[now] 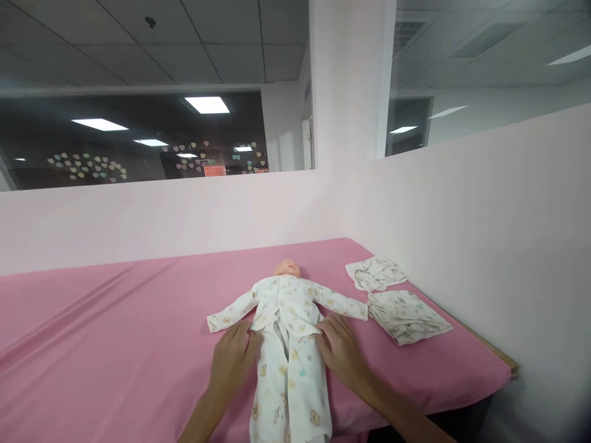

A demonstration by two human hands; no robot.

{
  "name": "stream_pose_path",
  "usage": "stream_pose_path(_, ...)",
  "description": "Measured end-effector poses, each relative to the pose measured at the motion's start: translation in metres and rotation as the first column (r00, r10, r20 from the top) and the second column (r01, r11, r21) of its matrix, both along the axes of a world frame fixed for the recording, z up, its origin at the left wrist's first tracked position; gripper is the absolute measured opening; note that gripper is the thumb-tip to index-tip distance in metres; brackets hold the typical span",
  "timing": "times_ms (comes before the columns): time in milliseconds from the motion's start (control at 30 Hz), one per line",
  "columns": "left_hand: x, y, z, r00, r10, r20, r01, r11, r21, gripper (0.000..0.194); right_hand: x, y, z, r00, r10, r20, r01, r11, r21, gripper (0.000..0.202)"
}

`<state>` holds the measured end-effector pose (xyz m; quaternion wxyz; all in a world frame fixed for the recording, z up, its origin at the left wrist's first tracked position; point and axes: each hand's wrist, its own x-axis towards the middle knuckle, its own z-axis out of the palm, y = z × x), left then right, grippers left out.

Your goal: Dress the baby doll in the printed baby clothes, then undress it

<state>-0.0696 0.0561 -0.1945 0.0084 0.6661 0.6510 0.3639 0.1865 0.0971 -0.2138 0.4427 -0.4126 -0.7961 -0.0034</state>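
Centrally, one baby doll [287, 269] in a printed sleepsuit [289, 344] lies face up on a pink sheet [115, 332].
Two hands rest flat, fingers loose and grasping nothing: left hand [233, 357] and right hand [340, 351] touching the suit's waist on either side. Two folded garments [392, 301] lie near, by the wall.

There is one baby doll [287, 269], two hands, left [234, 357] and right [340, 349], and two folded baby garments [376, 273] [406, 315] on one pink sheet [115, 332].
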Motion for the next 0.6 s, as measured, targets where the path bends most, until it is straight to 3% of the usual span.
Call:
stream_pose_path(100, 0.003, 0.009, -0.001, 0.995, 0.012, 0.099, -0.005, 0.998, -0.067, 0.012, 0.000, 0.006, -0.008, 0.992, -0.116, -0.039, 0.112, 0.989, -0.100, 0.016)
stream_pose_path(233, -0.001, 0.014, -0.007, 0.994, 0.066, 0.082, -0.049, 0.980, -0.191, 0.010, 0.003, 0.013, -0.012, 0.971, -0.209, 0.117, 0.232, 0.943, -0.239, 0.012)
stream_pose_path(467, -0.004, -0.009, -0.007, 0.974, -0.034, -0.225, -0.003, 0.987, -0.163, 0.017, 0.011, -0.015, -0.008, 0.964, -0.021, 0.264, 0.070, 0.982, -0.176, 0.024)
stream_pose_path(600, 0.000, -0.014, 0.005, 0.985, -0.029, -0.169, 0.016, 0.997, -0.078, 0.020, 0.006, -0.021, 0.007, 0.974, -0.068, 0.214, 0.099, 0.985, -0.139, 0.020)
